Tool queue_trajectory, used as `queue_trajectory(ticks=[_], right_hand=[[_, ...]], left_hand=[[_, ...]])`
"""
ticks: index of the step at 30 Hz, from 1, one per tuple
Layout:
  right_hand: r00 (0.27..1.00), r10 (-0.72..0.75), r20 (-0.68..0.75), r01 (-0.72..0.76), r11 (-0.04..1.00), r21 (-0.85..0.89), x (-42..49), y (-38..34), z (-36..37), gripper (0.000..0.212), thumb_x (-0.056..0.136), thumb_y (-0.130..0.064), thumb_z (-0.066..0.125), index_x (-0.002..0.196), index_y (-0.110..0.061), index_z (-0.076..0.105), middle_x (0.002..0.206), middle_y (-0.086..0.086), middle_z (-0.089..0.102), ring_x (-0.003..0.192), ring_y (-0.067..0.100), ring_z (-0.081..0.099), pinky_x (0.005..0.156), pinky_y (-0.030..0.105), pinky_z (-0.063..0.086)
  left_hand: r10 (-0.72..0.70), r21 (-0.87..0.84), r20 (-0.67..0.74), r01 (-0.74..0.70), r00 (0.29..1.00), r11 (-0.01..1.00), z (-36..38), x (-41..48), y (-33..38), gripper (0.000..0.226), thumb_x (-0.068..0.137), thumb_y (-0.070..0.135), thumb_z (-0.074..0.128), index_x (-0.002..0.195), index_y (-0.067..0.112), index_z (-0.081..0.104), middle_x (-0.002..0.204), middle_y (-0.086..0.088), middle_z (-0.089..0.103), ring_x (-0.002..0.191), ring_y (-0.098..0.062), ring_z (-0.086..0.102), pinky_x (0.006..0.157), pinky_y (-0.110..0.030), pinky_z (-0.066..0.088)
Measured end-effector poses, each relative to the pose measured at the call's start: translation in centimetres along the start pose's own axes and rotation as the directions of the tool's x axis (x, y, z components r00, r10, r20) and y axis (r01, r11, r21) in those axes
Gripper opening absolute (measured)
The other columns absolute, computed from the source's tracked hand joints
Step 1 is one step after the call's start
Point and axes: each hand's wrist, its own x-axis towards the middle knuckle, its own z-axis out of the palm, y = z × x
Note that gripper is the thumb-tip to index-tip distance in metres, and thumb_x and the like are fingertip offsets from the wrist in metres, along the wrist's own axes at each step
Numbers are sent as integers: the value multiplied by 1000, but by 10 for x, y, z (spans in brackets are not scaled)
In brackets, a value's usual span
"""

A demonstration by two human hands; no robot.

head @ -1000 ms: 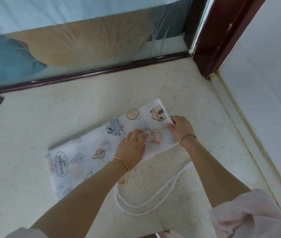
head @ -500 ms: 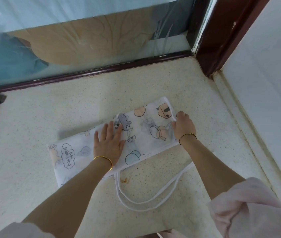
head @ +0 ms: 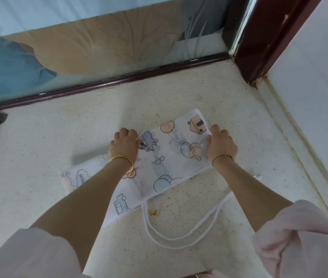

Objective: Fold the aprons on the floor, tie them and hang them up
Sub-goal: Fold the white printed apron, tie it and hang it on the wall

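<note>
Fingers [head: 123, 135] of the left hand [head: 124, 147] are curled over the far edge of the apron [head: 169, 159], and the right hand [head: 222, 146] is pinching the end by the little house print. Apron's folded into a long strip, flat on the speckled floor [head: 58, 149], near the glass door [head: 99, 47]. Its white straps [head: 179, 240] loop out loose between both arms.

A speckled floor [head: 58, 137] meets a frosted glass door [head: 99, 37], a dark red frame [head: 259, 47] and a white wall [head: 319, 77].
</note>
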Motion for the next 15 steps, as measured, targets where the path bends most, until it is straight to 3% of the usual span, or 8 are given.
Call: queue_trajectory(ticks=[4, 7, 9, 11, 13, 15], right_hand=[[998, 41, -51, -38, 998, 46, -2, -2, 1, 24, 99, -27, 40, 118, -14, 47, 92, 8, 48, 78, 21, 45, 59, 30, 35], [994, 32, -102, -25, 997, 74, -9, -4, 0, 40, 91, -28, 56, 126, -14, 44, 114, 12, 52, 95, 26, 50, 65, 34, 40], [973, -18, -229, 10, 999, -39, -23, -3, -4, 55, 76, -22, 70, 126, -17, 47, 122, 13, 51, 101, 31, 50, 73, 38, 41], [930, -161, -331, 120, 983, -140, -43, -6, -4, 53, 66, -13, 76, 115, -19, 57, 117, 12, 55, 94, 32, 53, 73, 39, 43], [907, -309, -285, 269, 948, -171, -65, -11, 7, 43, 64, -13, 79, 104, -18, 63, 106, 11, 60, 79, 29, 56, 63, 36, 46], [950, -276, -148, 257, 957, -137, -81, -18, 21, 39, 72, -27, 77, 107, -18, 62, 107, 11, 59, 76, 27, 56, 54, 31, 46]], left_hand=[[-17, -9, 9, 17, 1000, 1000, 1, 13, -1, 22, 99, 23, 39, 107, 7, 51, 108, -13, 52, 99, -29, 48, 80, -40, 42], [-29, 16, 34, 29, 999, 999, 4, 16, 1, 24, 98, 26, 42, 109, 6, 50, 107, -13, 54, 101, -30, 48, 82, -39, 42], [-8, 4, 40, 7, 999, 1000, 4, 17, 0, 27, 96, 31, 47, 106, 5, 48, 103, -12, 55, 99, -30, 48, 80, -39, 43], [51, -5, 39, -51, 998, 999, 4, 17, 0, 29, 95, 33, 47, 104, 5, 49, 100, -12, 56, 97, -30, 49, 79, -39, 43], [122, -13, 41, -121, 992, 993, 5, 16, 0, 28, 96, 31, 45, 103, 4, 50, 101, -14, 55, 95, -31, 48, 76, -38, 44], [160, -76, 56, -155, 986, 985, 4, 14, 2, 29, 96, 31, 46, 102, 3, 50, 102, -15, 52, 94, -31, 48, 73, -39, 44]])
